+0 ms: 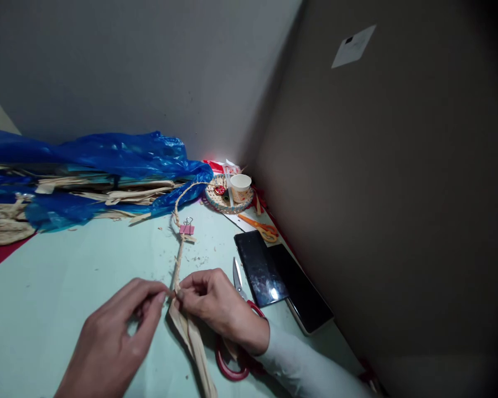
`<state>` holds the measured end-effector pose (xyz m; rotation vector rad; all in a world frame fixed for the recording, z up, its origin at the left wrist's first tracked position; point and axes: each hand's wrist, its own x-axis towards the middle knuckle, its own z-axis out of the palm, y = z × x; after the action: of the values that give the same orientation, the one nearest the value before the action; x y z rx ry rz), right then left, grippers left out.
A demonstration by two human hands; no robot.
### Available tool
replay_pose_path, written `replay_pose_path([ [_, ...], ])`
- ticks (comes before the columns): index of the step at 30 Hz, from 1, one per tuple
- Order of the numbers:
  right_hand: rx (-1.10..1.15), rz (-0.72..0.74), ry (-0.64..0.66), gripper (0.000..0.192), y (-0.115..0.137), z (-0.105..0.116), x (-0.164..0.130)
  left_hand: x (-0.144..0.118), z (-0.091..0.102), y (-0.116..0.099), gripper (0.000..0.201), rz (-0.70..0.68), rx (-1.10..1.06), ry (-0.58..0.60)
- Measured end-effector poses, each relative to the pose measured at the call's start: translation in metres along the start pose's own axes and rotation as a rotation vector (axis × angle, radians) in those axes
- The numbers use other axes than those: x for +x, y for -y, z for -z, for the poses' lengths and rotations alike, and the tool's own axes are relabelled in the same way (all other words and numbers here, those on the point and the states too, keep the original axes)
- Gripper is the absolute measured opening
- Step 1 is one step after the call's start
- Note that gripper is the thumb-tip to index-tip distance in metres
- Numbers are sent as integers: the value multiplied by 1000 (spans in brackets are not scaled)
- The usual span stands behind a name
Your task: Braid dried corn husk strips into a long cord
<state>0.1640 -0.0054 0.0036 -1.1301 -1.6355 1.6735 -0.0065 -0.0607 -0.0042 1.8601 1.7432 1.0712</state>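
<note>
Both hands pinch the same spot on a long tan plaited straw cord (178,260) lying on the pale green bench (66,276): the left hand (112,337) closes thumb and forefinger on it from the left, the right hand (219,309) from the right. The cord's long axis runs away from the person — loose flat strips near, plaited end far, past a pink binder clip (186,228). A slackened pinch would probably let the plait unravel; red-handled scissors (240,331) lie under the right wrist and could snag.

both hands (170,318) pinched, fingertips (164,296) meeting
</note>
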Motion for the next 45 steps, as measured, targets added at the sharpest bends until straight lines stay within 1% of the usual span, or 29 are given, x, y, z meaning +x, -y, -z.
replay_pose_path([
  [1,-3,3,24,12,2,1,-1,6,0,-1,20,152,-127,83],
  [3,-29,31,75,14,4,4,-1,14,-2,-1,29,354,-425,278],
  [4,-56,58,92,15,4,4,-1,17,-4,-1,33,412,-561,371],
  [5,-92,87,98,16,5,5,-1,19,-7,-1,35,451,-670,437],
  [6,-137,116,96,16,5,5,-1,19,-9,0,37,479,-745,474],
  [7,-186,144,86,16,6,6,-2,20,-10,0,38,500,-786,485],
  [9,-288,189,61,16,10,7,-4,21,-10,2,35,504,-796,496],
  [13,-408,201,34,21,18,7,-12,26,0,9,32,421,-722,611],
  [15,-428,183,24,22,19,6,-13,27,4,13,30,365,-646,636],
  [18,-432,175,20,23,15,4,-12,26,5,17,20,274,-522,596],
  [20,-438,176,8,22,12,3,-12,23,3,16,20,257,-499,564],
  [23,-473,182,-25,21,10,2,-14,22,-3,12,22,334,-592,518],
  [25,-498,197,-48,23,12,1,-17,22,-7,9,25,402,-661,504],
  [26,-507,204,-55,24,13,1,-18,23,-8,7,26,415,-663,501],
  [28,-517,205,-56,27,16,1,-21,23,-10,6,31,387,-586,471],
  [30,-548,196,-43,27,18,1,-22,22,-10,6,34,303,-437,404],
  [33,-715,202,-56,26,20,1,-24,19,-9,5,34,203,-221,297],
  [37,-1016,231,-107,25,17,0,-26,16,-8,-3,36,195,-68,272],
  [40,-1153,284,-148,22,14,-7,-29,16,-9,-12,35,211,3,253],
  [42,-1201,300,-169,20,12,-13,-31,16,-10,-15,34,224,19,239],
  [45,-1189,249,-163,16,12,-21,-34,15,-12,-13,33,220,-42,228],
])
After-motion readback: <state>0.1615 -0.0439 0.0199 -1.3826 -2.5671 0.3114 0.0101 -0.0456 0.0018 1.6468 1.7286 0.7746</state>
